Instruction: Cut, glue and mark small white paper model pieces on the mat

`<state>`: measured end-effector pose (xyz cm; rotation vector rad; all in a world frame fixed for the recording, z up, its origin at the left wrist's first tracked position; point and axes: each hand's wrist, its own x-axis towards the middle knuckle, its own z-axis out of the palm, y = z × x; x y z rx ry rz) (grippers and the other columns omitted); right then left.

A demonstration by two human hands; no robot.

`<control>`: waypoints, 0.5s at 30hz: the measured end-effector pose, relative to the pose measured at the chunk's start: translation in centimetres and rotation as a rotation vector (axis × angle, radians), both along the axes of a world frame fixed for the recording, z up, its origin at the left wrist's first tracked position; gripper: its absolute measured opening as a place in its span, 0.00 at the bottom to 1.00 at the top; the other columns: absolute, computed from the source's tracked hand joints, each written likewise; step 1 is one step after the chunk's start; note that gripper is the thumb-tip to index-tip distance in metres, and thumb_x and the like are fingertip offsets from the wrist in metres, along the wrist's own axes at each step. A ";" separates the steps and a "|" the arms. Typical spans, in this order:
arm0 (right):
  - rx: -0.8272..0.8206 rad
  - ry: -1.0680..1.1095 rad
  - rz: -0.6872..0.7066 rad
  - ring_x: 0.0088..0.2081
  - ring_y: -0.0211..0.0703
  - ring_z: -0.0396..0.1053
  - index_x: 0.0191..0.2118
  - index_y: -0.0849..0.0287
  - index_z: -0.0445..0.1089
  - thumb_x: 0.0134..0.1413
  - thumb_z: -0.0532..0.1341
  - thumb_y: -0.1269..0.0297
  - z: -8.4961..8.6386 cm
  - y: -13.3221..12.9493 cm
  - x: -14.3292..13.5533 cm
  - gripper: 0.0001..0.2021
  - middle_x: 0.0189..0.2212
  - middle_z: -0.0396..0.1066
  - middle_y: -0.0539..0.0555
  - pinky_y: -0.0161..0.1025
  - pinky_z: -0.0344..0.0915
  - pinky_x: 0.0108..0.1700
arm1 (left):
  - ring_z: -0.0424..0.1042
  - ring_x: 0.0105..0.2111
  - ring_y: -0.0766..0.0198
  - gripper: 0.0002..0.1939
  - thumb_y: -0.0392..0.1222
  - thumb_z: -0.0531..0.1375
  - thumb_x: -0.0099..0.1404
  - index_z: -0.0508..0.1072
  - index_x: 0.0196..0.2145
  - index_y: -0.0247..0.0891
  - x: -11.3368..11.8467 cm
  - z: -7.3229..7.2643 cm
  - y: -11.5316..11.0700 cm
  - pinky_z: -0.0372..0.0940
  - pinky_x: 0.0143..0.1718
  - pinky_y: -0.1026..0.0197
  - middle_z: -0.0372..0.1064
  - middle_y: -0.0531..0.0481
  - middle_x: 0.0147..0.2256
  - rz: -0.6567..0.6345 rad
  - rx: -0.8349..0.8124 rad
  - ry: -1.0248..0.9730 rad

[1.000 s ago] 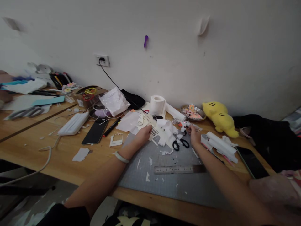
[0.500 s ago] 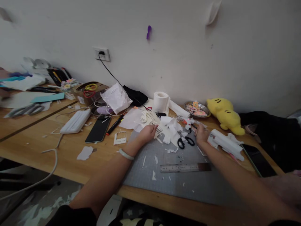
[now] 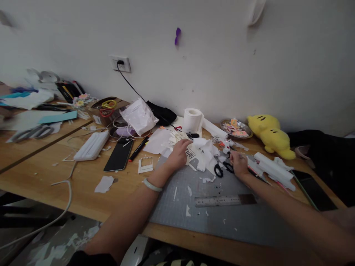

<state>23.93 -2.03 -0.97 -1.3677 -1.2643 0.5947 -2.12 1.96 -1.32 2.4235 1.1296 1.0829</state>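
Note:
My left hand (image 3: 179, 154) is over the paper scraps at the back of the grey cutting mat (image 3: 177, 207). Its fingers point toward crumpled white tissue (image 3: 203, 151); whether they grip anything is too small to tell. Farther right, my right hand (image 3: 239, 162) has its fingers curled beside a small white tool (image 3: 226, 147) with a dark part, maybe held by it. Black-handled scissors (image 3: 218, 170) lie between the hands, partly beneath tissue. A metal ruler (image 3: 222, 200) rests on the mat in front of them.
A white roll (image 3: 192, 120), a metal bowl of small pieces (image 3: 240, 135) and a yellow plush toy (image 3: 270, 135) line the wall. Phones lie left (image 3: 119, 156) and right (image 3: 313, 188). A white power strip (image 3: 92, 145) and its cable are left. Another person's hand is blurred at far left.
My left hand has shifted slightly up, and its fingers now reach forward toward the tissue. The whole view has shifted a little, moving the table items slightly right in the picture.

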 end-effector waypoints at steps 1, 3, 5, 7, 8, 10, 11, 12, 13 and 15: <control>-0.018 -0.062 0.101 0.14 0.30 0.52 0.15 0.59 0.61 0.48 0.58 0.53 0.4 -0.9 -0.3 0.19 0.10 0.55 0.43 0.32 0.53 0.18 | 0.55 0.50 0.59 0.26 0.25 0.45 0.53 0.57 0.50 0.35 0.1 0.3 -0.2 0.51 0.51 0.53 0.56 0.41 0.50 -0.006 0.020 0.015; -0.061 -0.182 0.302 0.15 0.32 0.55 0.14 0.56 0.66 0.33 0.66 0.55 1.4 -2.8 -0.8 0.13 0.11 0.59 0.44 0.33 0.54 0.20 | 0.55 0.50 0.57 0.20 0.28 0.46 0.57 0.60 0.48 0.35 0.3 0.8 -0.7 0.50 0.50 0.52 0.58 0.41 0.48 -0.035 0.044 0.058; -0.095 -0.280 0.455 0.18 0.35 0.60 0.20 0.54 0.71 0.26 0.69 0.58 2.2 -4.3 -1.3 0.10 0.14 0.66 0.46 0.34 0.58 0.24 | 0.58 0.47 0.57 0.15 0.33 0.47 0.60 0.63 0.45 0.37 0.6 1.2 -1.3 0.50 0.49 0.52 0.62 0.43 0.45 -0.093 0.052 0.115; -0.081 -0.542 0.631 0.28 0.41 0.68 0.31 0.54 0.73 0.36 0.66 0.58 2.8 -5.0 -1.9 0.12 0.26 0.72 0.52 0.37 0.62 0.32 | 0.59 0.46 0.57 0.11 0.39 0.49 0.62 0.66 0.41 0.38 0.9 1.5 -1.8 0.49 0.48 0.52 0.65 0.45 0.43 -0.159 0.053 0.163; -0.057 -0.687 0.676 0.32 0.44 0.69 0.36 0.55 0.73 0.41 0.63 0.57 2.9 -5.1 -2.2 0.13 0.31 0.73 0.55 0.38 0.62 0.35 | 0.60 0.45 0.57 0.10 0.41 0.50 0.62 0.66 0.40 0.39 1.1 1.5 -1.9 0.48 0.48 0.51 0.66 0.46 0.42 -0.187 0.052 0.180; -0.012 -0.884 0.709 0.38 0.47 0.68 0.41 0.57 0.70 0.47 0.60 0.58 2.9 -4.8 -2.7 0.15 0.38 0.71 0.59 0.41 0.62 0.40 | 0.60 0.45 0.57 0.09 0.44 0.51 0.61 0.67 0.37 0.39 1.3 1.6 -2.1 0.47 0.47 0.51 0.67 0.47 0.41 -0.228 0.049 0.199; -0.002 -0.912 0.715 0.39 0.47 0.67 0.41 0.57 0.70 0.48 0.59 0.58 2.8 -4.6 -3.0 0.14 0.38 0.71 0.59 0.42 0.61 0.41 | 0.60 0.45 0.57 0.09 0.44 0.51 0.62 0.67 0.36 0.39 1.3 1.6 -2.2 0.46 0.47 0.52 0.67 0.48 0.40 -0.241 0.046 0.201; 0.001 -0.911 0.718 0.39 0.47 0.67 0.40 0.57 0.71 0.48 0.59 0.59 2.6 -4.5 -3.3 0.13 0.38 0.71 0.59 0.43 0.61 0.42 | 0.60 0.45 0.58 0.09 0.43 0.50 0.62 0.67 0.35 0.39 1.3 1.6 -2.2 0.46 0.47 0.52 0.67 0.48 0.40 -0.248 0.041 0.200; 0.000 -0.899 0.721 0.38 0.47 0.67 0.38 0.57 0.71 0.49 0.58 0.60 2.5 -4.3 -3.6 0.11 0.36 0.71 0.58 0.43 0.60 0.42 | 0.60 0.45 0.58 0.09 0.42 0.50 0.62 0.67 0.35 0.39 1.3 1.6 -2.2 0.45 0.47 0.51 0.67 0.48 0.40 -0.250 0.037 0.197; -0.007 -0.854 0.702 0.36 0.45 0.67 0.33 0.56 0.72 0.49 0.58 0.63 2.2 -4.3 -4.1 0.07 0.31 0.71 0.56 0.42 0.60 0.41 | 0.60 0.45 0.58 0.09 0.39 0.49 0.62 0.67 0.35 0.38 1.3 1.6 -2.2 0.44 0.47 0.51 0.67 0.47 0.39 -0.248 0.026 0.185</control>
